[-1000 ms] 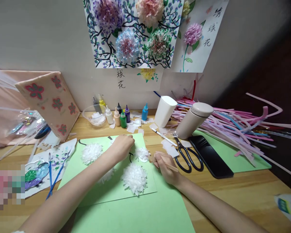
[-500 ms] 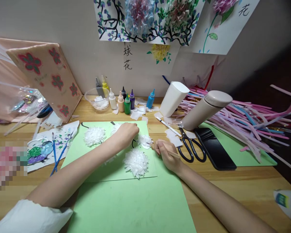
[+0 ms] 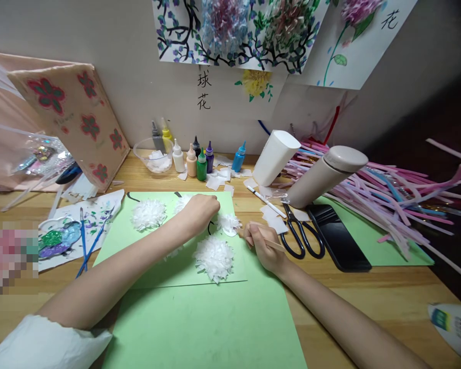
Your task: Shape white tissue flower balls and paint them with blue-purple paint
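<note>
Green paper [image 3: 169, 271] lies in front of me, bearing several fluffy white paper flowers [image 3: 214, 259] and short black lines. My left hand [image 3: 204, 212] is closed above the paper's upper middle; its fingertips and whatever they hold are hidden. Just right of it sits a smaller white flower [image 3: 229, 224] with a smooth white patch at its lower edge. My right hand [image 3: 262, 246] is closed around a thin wooden stick [image 3: 274, 245], at the paper's right edge, its tip side close to the small flower.
Black-handled scissors [image 3: 302, 236], a phone [image 3: 340, 238] and a tilted grey bottle [image 3: 326, 174] are on the right. Paint bottles [image 3: 202, 165] and a clear bowl [image 3: 153, 156] stand behind. Brushes [image 3: 85, 243] lie left, near a paint palette [image 3: 59, 238].
The view has shifted slightly, moving the table items a little to the left. Both hands keep nearly the same pose and place.
</note>
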Motion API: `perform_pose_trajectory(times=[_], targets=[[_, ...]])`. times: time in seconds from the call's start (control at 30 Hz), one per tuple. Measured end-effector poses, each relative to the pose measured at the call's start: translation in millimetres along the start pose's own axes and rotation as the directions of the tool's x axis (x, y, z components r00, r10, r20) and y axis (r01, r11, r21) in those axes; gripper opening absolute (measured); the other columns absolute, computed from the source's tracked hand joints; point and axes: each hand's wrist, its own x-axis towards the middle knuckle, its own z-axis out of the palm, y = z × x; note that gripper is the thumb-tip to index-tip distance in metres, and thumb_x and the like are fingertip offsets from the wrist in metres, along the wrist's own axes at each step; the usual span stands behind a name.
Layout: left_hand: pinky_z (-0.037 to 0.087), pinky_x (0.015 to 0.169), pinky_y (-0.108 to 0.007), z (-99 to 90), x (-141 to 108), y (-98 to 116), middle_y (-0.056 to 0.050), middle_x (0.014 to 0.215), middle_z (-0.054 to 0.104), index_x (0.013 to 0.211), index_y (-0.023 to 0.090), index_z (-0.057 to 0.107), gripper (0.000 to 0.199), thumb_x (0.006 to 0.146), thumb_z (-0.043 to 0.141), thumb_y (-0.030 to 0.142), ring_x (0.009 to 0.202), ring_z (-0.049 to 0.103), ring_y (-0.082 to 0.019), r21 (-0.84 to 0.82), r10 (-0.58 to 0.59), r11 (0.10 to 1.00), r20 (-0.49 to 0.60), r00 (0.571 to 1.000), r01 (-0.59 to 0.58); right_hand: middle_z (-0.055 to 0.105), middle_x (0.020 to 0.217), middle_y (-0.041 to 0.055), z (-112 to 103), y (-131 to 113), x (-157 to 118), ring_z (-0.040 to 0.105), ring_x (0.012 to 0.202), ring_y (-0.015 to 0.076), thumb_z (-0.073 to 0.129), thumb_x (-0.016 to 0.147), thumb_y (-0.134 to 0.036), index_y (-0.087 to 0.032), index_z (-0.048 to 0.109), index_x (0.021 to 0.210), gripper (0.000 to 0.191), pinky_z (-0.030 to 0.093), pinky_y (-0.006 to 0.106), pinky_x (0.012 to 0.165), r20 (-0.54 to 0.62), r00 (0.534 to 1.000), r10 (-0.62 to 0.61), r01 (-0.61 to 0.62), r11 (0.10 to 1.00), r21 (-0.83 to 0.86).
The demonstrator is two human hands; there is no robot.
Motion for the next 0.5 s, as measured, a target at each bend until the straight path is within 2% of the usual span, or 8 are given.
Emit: perform_pose_trajectory(times=[0.13, 0.33, 0.43, 0.5], targets=[[0.037, 0.057, -0.028, -1.9, -1.0, 0.6, -0.012, 0.075, 0.061, 0.071, 0.01, 0.062, 0.025, 0.068, 0.041, -0.003, 0.066, 0.059, -0.021, -0.021, -0.004, 1.0, 0.012, 1.0, 0.004, 0.037, 0.053, -0.0019, 0.6, -0.8, 1.6, 0.04, 0.053, 0.0124, 0.021, 0.094, -0.036, -0.02, 0.035, 0.056, 0.043, 0.032, 0.027, 0.055, 0.012, 1.0, 0.022, -0.022, 1.0, -0.014], [0.039, 0.057, -0.028, -0.1, -1.0, -1.6, -0.011, 0.076, 0.06, 0.071, 0.011, 0.063, 0.026, 0.067, 0.041, -0.003, 0.065, 0.059, -0.02, -0.014, -0.006, 1.0, 0.003, 1.0, 0.006, 0.036, 0.05, -0.0018, -0.9, 1.8, -4.0, 0.038, 0.05, 0.0118, 0.018, 0.094, -0.036, -0.02, 0.033, 0.053, 0.046, 0.032, 0.027, 0.054, -0.075, 0.995, -0.072, 0.074, 0.997, 0.024], [0.041, 0.059, -0.028, 0.5, 0.5, -9.7, -0.011, 0.082, 0.059, 0.075, 0.012, 0.062, 0.021, 0.076, 0.042, 0.007, 0.067, 0.059, -0.019, -0.073, -0.022, 0.997, -0.021, 1.0, 0.02, 0.035, 0.049, -0.002, -0.7, 5.3, -5.5, 0.037, 0.049, 0.0112, 0.018, 0.094, -0.036, -0.019, 0.032, 0.052, 0.047, 0.031, 0.026, 0.053, -0.115, 0.991, -0.073, 0.08, 0.995, 0.055], [0.042, 0.061, -0.028, 1.9, 2.8, -18.0, -0.012, 0.091, 0.057, 0.084, 0.012, 0.061, 0.021, 0.081, 0.041, 0.016, 0.073, 0.058, -0.019, -0.101, -0.037, 0.994, -0.077, 0.996, 0.029, 0.035, 0.049, -0.002, -0.3, 6.7, -5.0, 0.036, 0.048, 0.0111, 0.018, 0.094, -0.036, -0.019, 0.032, 0.051, 0.048, 0.03, 0.026, 0.053, -0.121, 0.99, -0.068, 0.078, 0.994, 0.075]])
